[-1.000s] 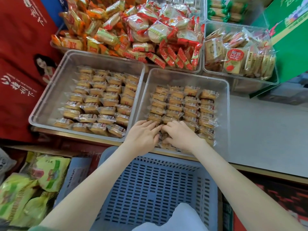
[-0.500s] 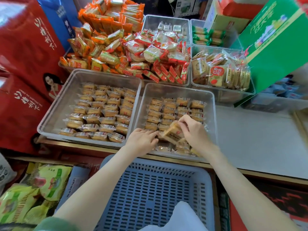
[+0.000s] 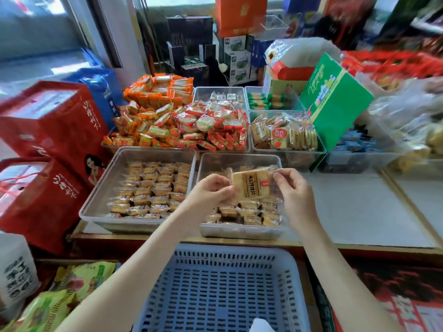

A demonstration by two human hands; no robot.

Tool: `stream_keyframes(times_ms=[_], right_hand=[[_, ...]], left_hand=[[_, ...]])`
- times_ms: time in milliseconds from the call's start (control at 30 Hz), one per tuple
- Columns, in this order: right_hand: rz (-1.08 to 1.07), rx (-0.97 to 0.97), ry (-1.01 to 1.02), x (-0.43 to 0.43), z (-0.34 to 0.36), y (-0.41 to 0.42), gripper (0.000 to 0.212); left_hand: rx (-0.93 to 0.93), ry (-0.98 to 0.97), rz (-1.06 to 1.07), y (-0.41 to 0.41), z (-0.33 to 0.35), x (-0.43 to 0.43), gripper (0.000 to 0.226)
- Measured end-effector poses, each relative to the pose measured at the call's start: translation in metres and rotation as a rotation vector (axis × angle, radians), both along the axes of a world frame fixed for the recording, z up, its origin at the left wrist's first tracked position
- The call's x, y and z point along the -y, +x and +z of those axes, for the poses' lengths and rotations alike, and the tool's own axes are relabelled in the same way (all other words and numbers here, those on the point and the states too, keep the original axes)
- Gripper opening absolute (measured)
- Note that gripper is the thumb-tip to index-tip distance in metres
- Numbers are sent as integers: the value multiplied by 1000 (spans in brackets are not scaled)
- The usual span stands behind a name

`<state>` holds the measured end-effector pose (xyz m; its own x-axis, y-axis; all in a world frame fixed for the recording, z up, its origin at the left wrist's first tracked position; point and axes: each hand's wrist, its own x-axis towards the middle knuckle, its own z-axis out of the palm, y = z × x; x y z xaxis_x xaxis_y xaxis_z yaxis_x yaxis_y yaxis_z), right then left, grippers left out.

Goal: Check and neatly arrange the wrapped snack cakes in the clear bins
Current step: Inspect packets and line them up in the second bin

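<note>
Currently holds one wrapped snack cake (image 3: 251, 185) up over the right clear bin (image 3: 239, 160), lifted off the rows below. Pinches the wrapper's left edge with the left hand (image 3: 211, 190): fingers curled in tight, knuckles toward the far side. Pinches the right edge with the right hand (image 3: 294, 188): thumb and forefinger closed on the film, other fingers loosely bent behind. Turns the pack label-side to the camera, dark printed band running top to bottom, slight tilt.

Reaches in with both bare forearms from the near edge, converging over the blue slotted basket (image 3: 215, 283) toward the bin. Wrists raised, hands level with each other, only the pack between them.

Right bin: more cakes in rows at the near end, middle rows partly hidden behind the hands. Left clear bin (image 3: 148, 153) just beside it, packed with tidy rows of the same kind of cake, bare strip along its left wall.

Far side: heaped orange and red wrapped snacks (image 3: 182, 125), a bin of clear-wrapped biscuits (image 3: 282, 135), a green carton (image 3: 333, 99) leaning at right. Red gift boxes (image 3: 48, 130) at left. Right edge too blurred to read.
</note>
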<state>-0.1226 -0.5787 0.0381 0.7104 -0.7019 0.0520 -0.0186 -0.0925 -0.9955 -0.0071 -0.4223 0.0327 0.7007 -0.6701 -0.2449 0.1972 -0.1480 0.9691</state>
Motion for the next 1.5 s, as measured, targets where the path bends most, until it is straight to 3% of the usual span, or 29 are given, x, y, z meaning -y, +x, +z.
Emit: stream_keyframes(times_ms=[67,233,333,467,767,900,1000,1067,1167,1300,1433,1500], right_hand=[[12,37,2,-8,6,-9,13],[-68,5,-307,-17,12,-26,17],[-54,104,-108,-23,18,-34,20],[20,216,106,-29,23,-38,19],[57,264,136,-50,31,-43,17],[25,269,148,-53,32,-41,15],[53,262,129,-54,36,-36,14],[120,226,38,-62,36,-31,14],[270,191,-158,-79,35,-30,15],[437,194,-265,-84,34,-31,26],[387,291,-63,-73,34,-28,30],[285,206,-134,-65,29,-26,31]], left_hand=[[-10,-61,-43,-10,12,-8,6],[-15,-233,-181,-36,29,-26,14],[73,-280,-250,-44,35,-34,29],[121,-316,-191,-51,37,-42,50],[30,-401,-107,-58,26,-65,66],[51,-285,-55,-60,29,-71,69],[198,-72,-72,-67,34,-69,67],[242,-44,-122,-75,35,-63,64],[190,-128,-133,-82,33,-49,65],[2,-285,93,-81,26,-45,53],[-104,-388,208,-71,19,-48,34],[-155,-435,221,-65,17,-51,35]])
